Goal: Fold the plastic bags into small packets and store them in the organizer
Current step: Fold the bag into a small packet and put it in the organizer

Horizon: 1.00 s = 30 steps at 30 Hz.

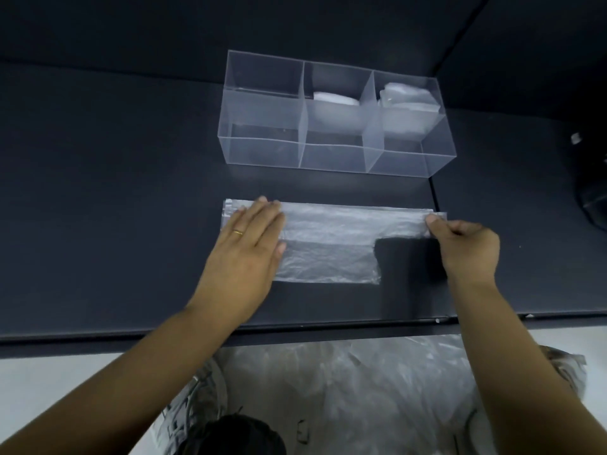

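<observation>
- We see the bag lying flat on the dark table, between the table's near edge and the organizer.
- Its long axis runs left to right, parallel to the organizer's long side and to the table edge.
- The far strip of the bag reaches the full length, from one hand to the other. The near part is shorter and stops well short of the right hand.
- Our left hand lies flat on the bag's left end, fingers straight and close together, pressing it down. A ring shows on one finger.
- Our right hand pinches the right tip of the far strip. The thumb is on top and the fingers are curled beneath.
- The left hand hides the bag's left end, so we cannot tell how that end is shaped.
- The film is clear against the dark top, and we cannot count its layers or tell which end is the mouth.
- The organizer is clear-walled, with three compartments side by side. A white packet sits in the middle one and a larger bundle in the right one. Both are blurred by the walls.
- A heap of loose bags lies below the table edge, cut off at the bottom.
- A dark object is cut off at the right edge, and we cannot make out what it is.
</observation>
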Tool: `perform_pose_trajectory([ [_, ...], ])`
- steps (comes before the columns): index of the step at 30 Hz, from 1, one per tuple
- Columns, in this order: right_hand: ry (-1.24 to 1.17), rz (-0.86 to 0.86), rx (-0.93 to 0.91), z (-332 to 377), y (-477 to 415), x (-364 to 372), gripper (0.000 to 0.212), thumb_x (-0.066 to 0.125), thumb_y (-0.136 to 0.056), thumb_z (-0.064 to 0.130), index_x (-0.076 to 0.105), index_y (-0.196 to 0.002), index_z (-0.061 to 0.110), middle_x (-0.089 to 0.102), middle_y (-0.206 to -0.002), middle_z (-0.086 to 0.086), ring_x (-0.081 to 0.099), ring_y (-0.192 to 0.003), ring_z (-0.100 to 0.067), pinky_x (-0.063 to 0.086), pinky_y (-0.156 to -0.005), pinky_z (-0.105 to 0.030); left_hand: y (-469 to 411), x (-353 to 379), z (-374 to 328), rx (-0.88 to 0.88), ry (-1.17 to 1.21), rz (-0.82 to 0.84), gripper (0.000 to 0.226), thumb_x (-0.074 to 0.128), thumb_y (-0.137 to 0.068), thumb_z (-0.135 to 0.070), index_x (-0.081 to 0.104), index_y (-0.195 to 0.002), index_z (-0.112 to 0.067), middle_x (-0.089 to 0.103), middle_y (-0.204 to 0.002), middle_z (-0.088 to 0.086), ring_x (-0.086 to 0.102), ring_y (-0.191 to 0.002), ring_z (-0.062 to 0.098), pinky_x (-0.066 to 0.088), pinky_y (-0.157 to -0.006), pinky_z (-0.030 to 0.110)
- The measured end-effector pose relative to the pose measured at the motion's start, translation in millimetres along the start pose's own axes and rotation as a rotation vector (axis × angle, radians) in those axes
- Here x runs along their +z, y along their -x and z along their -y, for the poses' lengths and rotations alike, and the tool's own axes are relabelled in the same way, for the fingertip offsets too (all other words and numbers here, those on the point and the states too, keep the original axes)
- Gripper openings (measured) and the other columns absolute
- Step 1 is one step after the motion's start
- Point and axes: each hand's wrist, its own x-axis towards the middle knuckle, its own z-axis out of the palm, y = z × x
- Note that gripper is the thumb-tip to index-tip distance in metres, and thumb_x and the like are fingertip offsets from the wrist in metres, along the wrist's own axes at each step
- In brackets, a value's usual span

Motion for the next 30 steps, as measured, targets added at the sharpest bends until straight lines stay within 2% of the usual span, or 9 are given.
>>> perform_pose_trajectory([
  [2,-0.035,-0.024,-0.015,0.0,0.8,2.3,0.031,0.070,-0.084,0.038,0.072,-0.076,0.008,0.068,-0.068,-0.005,0.056,-0.060,-0.013,0.041,-0.061,-0.021,5.1,7.3,2.0,-0.042,-0.080,0.173,0.062,0.022,-0.098,-0.040,0.038,-0.143,0.000,0.033,-0.152,0.014,0.027,-0.142,0.030,0.019,-0.117,0.044],
  [7,0.032,-0.076,-0.013,4.3,0.6,9.6,0.032,0.067,-0.086,0.040,0.067,-0.078,0.009,0.060,-0.064,0.002,0.054,-0.061,-0.016,0.044,-0.063,-0.026,8.8,16.2,8.7,-0.120,-0.169,0.235,0.077,0.013,-0.093,-0.060,0.016,-0.151,-0.010,0.012,-0.159,0.008,0.008,-0.147,0.026,0.009,-0.120,0.043],
  [10,0.189,-0.189,-0.010,20.0,8.3,13.0,0.022,0.067,-0.086,0.034,0.062,-0.088,0.012,0.064,-0.092,-0.007,0.058,-0.083,-0.025,0.044,-0.091,-0.041,8.0,15.7,6.5,-0.139,-0.173,0.253,0.080,0.013,-0.092,-0.064,0.017,-0.152,-0.011,0.013,-0.159,0.009,0.008,-0.147,0.030,0.010,-0.119,0.047],
  [12,0.218,-0.253,-0.132,38.8,25.8,22.0,0.017,0.066,-0.086,0.023,0.060,-0.100,0.014,0.058,-0.109,-0.010,0.056,-0.100,-0.030,0.037,-0.095,-0.043,7.8,14.8,5.5,-0.151,-0.191,0.270,0.082,0.011,-0.091,-0.067,0.016,-0.152,-0.012,0.012,-0.160,0.009,0.006,-0.147,0.031,0.011,-0.119,0.050],
  [13,0.158,-0.211,-0.252,50.3,41.3,31.2,0.019,0.064,-0.087,0.019,0.060,-0.105,0.014,0.056,-0.113,-0.010,0.055,-0.105,-0.030,0.038,-0.096,-0.042,7.5,14.5,5.3,-0.160,-0.195,0.282,0.083,0.010,-0.090,-0.068,0.015,-0.152,-0.013,0.011,-0.160,0.008,0.005,-0.148,0.032,0.011,-0.118,0.051],
  [15,0.001,0.076,-0.527,71.5,85.8,59.5,0.026,0.057,-0.091,0.014,0.058,-0.118,0.013,0.053,-0.123,-0.006,0.051,-0.117,-0.023,0.037,-0.105,-0.033,6.6,14.0,4.5,-0.180,-0.194,0.304,0.085,0.006,-0.087,-0.070,0.009,-0.152,-0.014,0.005,-0.161,0.008,0.000,-0.148,0.032,0.006,-0.118,0.052],
  [18,0.117,0.500,-0.776,83.5,140.5,101.8,0.046,0.040,-0.100,0.026,0.039,-0.144,0.012,0.035,-0.152,-0.003,0.023,-0.143,-0.014,0.014,-0.119,-0.028,7.3,16.3,4.7,-0.181,-0.212,0.298,0.078,0.001,-0.086,-0.056,-0.008,-0.152,-0.015,-0.006,-0.161,0.009,-0.012,-0.146,0.032,-0.003,-0.118,0.050],
  [23,0.585,0.456,-0.788,50.9,105.5,101.0,0.063,0.021,-0.100,0.050,0.007,-0.154,0.020,-0.001,-0.162,0.003,-0.010,-0.147,-0.010,-0.014,-0.118,-0.032,6.1,13.7,4.1,-0.182,-0.149,0.287,0.091,0.012,-0.084,-0.070,0.013,-0.152,-0.009,0.007,-0.160,0.011,0.001,-0.147,0.032,0.004,-0.118,0.053],
  [30,0.774,0.338,-0.664,9.3,37.0,42.5,0.073,0.004,-0.094,0.063,0.001,-0.154,0.021,-0.005,-0.162,0.001,-0.011,-0.147,-0.013,-0.009,-0.119,-0.037,12.7,4.2,21.5,-0.216,-0.205,0.344,0.115,-0.001,-0.072,-0.088,0.007,-0.152,-0.005,0.005,-0.161,0.010,0.002,-0.148,0.025,0.001,-0.117,0.055],
])
